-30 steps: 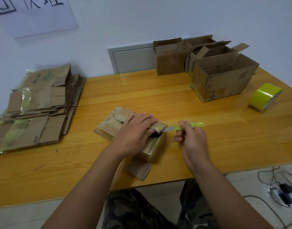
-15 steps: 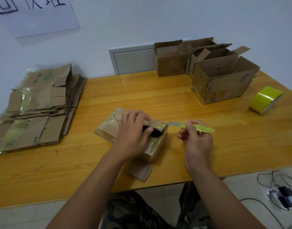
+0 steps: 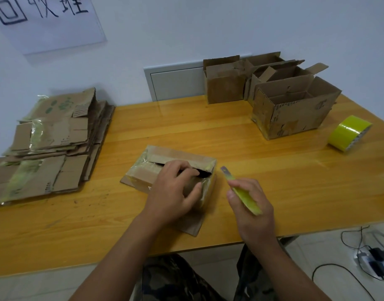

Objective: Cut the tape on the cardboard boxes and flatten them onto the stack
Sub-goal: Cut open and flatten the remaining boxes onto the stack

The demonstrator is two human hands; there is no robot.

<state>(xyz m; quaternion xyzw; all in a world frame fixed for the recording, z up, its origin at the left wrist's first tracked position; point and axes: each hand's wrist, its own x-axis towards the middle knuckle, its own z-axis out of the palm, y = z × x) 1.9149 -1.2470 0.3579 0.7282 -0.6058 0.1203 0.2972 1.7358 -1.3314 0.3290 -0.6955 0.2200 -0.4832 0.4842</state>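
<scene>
So the small taped box (image 3: 171, 168) sits on the wood surface (image 3: 241, 144), near the front edge, w/ a dark slit open along its top. It's the landmark here.

Left hand (image 3: 176, 192) rests on top of the box at its right end. The fingers (image 3: 182, 170) curl over the slit and the thumb presses the near side, so it holds the box down. Right hand (image 3: 249, 203) is just right of the box, not touching it. Its fingers are wrapped round a yellow-green knife (image 3: 243, 192); the blade tip points up and away, toward the box's right corner, w/ a gap between blade and box.

Far left of the box is the stack of flat boxes (image 3: 49, 146). Behind the box and to the right stand open boxes (image 3: 293, 109), not flat yet. Right of those lies a roll of yellow-green tape (image 3: 347, 132).

Looks like the top tape is mostly cut, but shiny tape is on the right end too, so prob. one more cut to go.

What could go wrong:
- The left fingers sit right by the slit. If the blade goes in again there, it could nick them.
- Tape is sticky and stretchy. It could grab the blade, then the knife jerks free fast.
- Box is small and light. A hard pull could slide it off the front edge.
- Pushing it flat w/ tape uncut could rip the cardboard.
</scene>
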